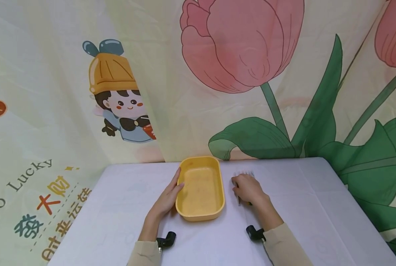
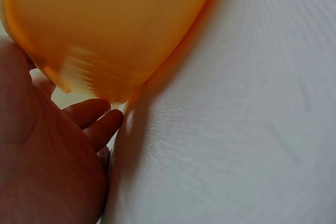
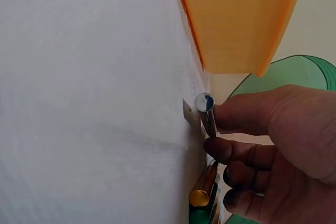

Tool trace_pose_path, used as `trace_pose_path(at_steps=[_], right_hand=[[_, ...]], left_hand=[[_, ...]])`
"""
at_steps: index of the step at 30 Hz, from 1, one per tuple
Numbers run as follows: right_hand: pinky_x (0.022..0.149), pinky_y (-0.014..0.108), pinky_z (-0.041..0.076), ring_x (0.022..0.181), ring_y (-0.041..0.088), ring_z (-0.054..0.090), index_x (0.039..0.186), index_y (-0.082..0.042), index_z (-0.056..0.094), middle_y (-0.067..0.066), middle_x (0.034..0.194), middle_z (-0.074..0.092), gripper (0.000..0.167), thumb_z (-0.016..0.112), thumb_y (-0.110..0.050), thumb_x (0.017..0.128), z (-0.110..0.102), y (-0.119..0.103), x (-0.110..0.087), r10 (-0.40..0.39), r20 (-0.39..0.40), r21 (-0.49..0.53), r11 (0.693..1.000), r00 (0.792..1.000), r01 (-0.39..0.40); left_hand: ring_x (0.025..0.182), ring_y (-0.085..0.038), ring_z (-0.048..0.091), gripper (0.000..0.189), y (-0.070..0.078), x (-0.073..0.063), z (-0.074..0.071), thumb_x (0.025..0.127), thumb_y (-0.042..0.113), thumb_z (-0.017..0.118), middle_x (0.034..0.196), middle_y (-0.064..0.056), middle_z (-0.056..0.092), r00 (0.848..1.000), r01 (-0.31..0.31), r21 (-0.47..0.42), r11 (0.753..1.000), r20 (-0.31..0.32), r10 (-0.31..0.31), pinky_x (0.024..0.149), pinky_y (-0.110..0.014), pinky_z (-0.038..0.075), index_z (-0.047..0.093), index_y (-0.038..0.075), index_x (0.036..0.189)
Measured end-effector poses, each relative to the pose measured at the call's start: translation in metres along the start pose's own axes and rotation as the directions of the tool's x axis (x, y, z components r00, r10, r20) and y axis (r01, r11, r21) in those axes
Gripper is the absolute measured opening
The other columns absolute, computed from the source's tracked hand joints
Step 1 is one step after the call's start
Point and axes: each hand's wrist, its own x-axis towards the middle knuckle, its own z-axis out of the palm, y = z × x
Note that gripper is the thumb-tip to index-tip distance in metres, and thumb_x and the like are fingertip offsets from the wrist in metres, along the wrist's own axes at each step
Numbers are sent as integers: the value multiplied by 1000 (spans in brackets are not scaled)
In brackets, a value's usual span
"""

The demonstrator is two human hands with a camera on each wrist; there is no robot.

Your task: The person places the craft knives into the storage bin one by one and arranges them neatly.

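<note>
A shallow yellow plastic tray [image 1: 200, 188] with rounded corners is on the white table. My left hand [image 1: 166, 197] grips its left side, thumb at the rim and fingers along the outer wall [image 2: 94, 85]. To the right of the tray, my right hand [image 1: 249, 189] pinches a slim silver rod [image 3: 208, 114] with a round flat end between thumb and forefinger. Just under it, a flat metal piece [image 3: 187, 112] with a small hole shows. Beside those fingers lie similar rods with a gold end [image 3: 199, 198] and a green end [image 3: 200, 216]. My right hand hides most of these; their kind is unclear.
The white table [image 1: 317, 210] ends at the back against a hanging cloth [image 1: 171, 111] printed with tulips and a cartoon figure. Black wrist cameras sit on both forearms, the left camera [image 1: 166, 240] and the right camera [image 1: 255, 233].
</note>
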Motion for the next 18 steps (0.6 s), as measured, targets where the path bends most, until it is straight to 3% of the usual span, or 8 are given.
trace_pose_path(at_steps=[6,13,18], right_hand=[[97,47,58,107,27,70,118,-6,78,9,115,77,26,76,-11,93,0,-5,1,28,32,11,1000,999,-29],[91,44,58,92,22,64,119,-5,78,10,112,77,27,73,-8,92,-1,-6,4,48,76,55,997,996,-52],[83,39,58,90,19,63,125,-4,75,10,110,77,32,71,-7,94,-3,-6,4,40,45,113,993,998,-45]], left_hand=[[163,-14,4,62,2,-2,0,113,35,39,173,21,8,1000,-6,-7,1000,-3,6,132,-51,5,9,42,167],[163,-15,4,62,2,-2,1,113,34,39,173,20,7,1000,-2,-5,1000,-3,2,132,-52,5,9,42,167],[163,-15,5,62,2,-1,0,113,33,39,174,19,8,1000,-13,-2,1000,-5,13,132,-52,5,10,41,167]])
